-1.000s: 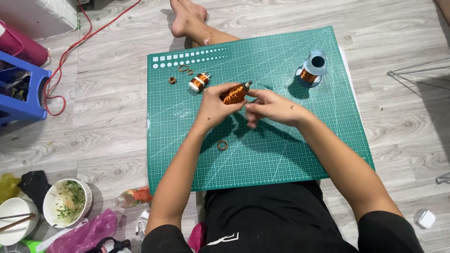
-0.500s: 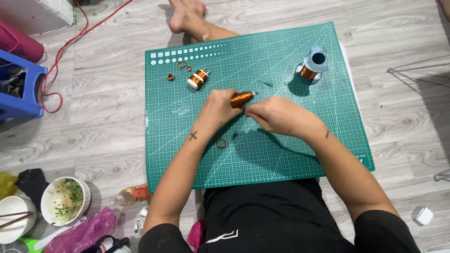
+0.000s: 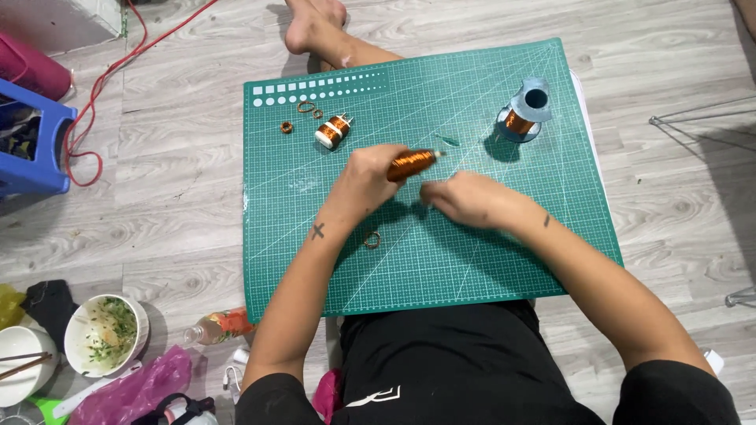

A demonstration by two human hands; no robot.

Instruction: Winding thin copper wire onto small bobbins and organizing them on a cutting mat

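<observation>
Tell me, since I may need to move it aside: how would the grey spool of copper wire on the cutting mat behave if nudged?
The grey spool stands on end on the green cutting mat, on a wide flange, so it probably resists tipping. Knocked onto its side, the round flanges would likely let it roll. The copper winding looks thin, so it is probably light.

- Copper coil (image 3: 411, 164): a small, shiny copper-orange winding, long and rounded, gripped at one end in the fingers of the left hand (image 3: 368, 179). It lies tilted, its free end pointing up and away toward the right, just above the right hand (image 3: 465, 198) and apart from it.
- Whether a wire runs from the copper coil to the right hand cannot be told; that hand's fingers are pinched together just below and to the right of the coil's tip.
</observation>
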